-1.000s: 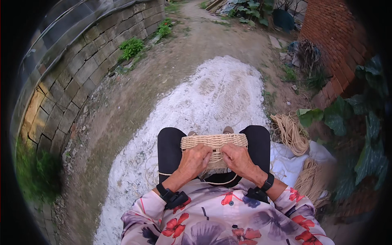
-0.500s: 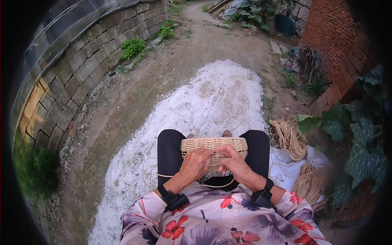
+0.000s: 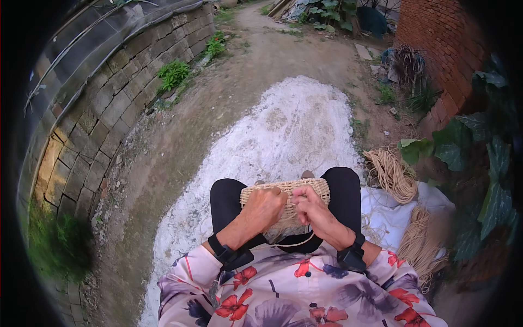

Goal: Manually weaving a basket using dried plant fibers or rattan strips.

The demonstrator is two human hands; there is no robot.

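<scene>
A woven basket (image 3: 292, 217) of pale straw-coloured cord rests across my lap, between my knees. My left hand (image 3: 265, 208) is closed against its left half, knuckles up; what its fingertips pinch is hidden. Just to its right, my right hand (image 3: 315, 211) has its thumb and fingers bent together at the basket's upper part. A loose cord (image 3: 294, 243) sags below the basket and runs up toward my right hand, which seems to pinch it. A small gap separates the two hands.
Two bundles of tan cord, an upper one (image 3: 393, 175) and a lower one (image 3: 418, 240), lie at my right by a white sheet (image 3: 381, 210). Large green leaves (image 3: 451, 150) hang beside a brick wall (image 3: 436, 49). A block wall (image 3: 114, 103) lines the left; white-covered ground (image 3: 245, 147) lies ahead.
My hands have drawn slightly apart, the left staying at the basket and the right shifting a little right. The basket has tilted slightly, and the whole view has turned a little.
</scene>
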